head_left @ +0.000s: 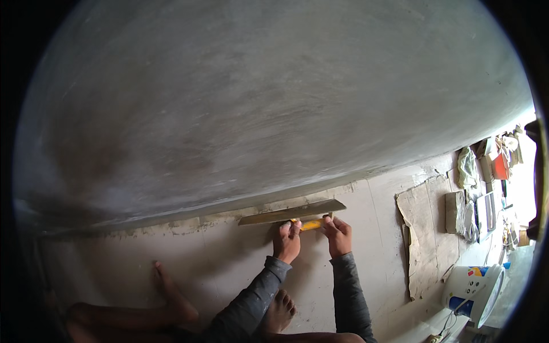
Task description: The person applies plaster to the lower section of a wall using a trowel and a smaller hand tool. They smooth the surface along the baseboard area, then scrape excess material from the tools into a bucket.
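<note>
Hands fwd on trowel hdl

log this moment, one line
long flat metal trowel, yellow handle; left hand: handle's left end; right hand: its right end; nearby: grey wall

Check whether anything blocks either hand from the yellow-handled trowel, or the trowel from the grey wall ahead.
Nothing visible does. The left hand and right hand hold the trowel by its yellow handle, one at each end, and no object shows between it and the grey wall.
</note>
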A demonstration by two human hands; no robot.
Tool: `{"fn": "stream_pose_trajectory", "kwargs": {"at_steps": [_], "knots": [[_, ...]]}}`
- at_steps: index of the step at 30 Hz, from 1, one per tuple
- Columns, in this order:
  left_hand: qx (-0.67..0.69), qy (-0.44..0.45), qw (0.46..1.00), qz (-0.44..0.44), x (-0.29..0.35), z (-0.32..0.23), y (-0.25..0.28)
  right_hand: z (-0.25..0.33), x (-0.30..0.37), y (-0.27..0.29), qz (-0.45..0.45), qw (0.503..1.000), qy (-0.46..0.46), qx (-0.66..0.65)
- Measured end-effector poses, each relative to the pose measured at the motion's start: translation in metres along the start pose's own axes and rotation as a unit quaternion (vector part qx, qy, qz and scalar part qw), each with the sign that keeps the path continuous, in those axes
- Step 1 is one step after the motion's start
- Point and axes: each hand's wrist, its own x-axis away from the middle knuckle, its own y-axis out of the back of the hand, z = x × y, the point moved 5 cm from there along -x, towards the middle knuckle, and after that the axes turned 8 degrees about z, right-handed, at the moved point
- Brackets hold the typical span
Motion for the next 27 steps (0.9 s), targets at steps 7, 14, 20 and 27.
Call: {"fn": "stream_pose_trajectory", "kwargs": {"at_steps": [7,14,20,27], "knots": [[-0.035,-0.031,0.998,-0.038,-0.034,0.009,0.01,0.004,-0.031,-0.017,-0.012,0.999,0.013,0.036],[0.076,-0.075,0.993,-0.045,-0.018,-0.043,0.016,0.058,-0.013,-0.027,-0.005,0.994,0.098,-0.043],[0.076,-0.18,0.979,-0.053,0.017,-0.081,0.021,0.09,0.027,-0.013,-0.012,0.984,0.164,-0.063],[0.061,-0.002,0.998,0.025,0.017,-0.019,-0.018,0.039,0.031,-0.004,-0.021,0.996,0.075,-0.032]]}}
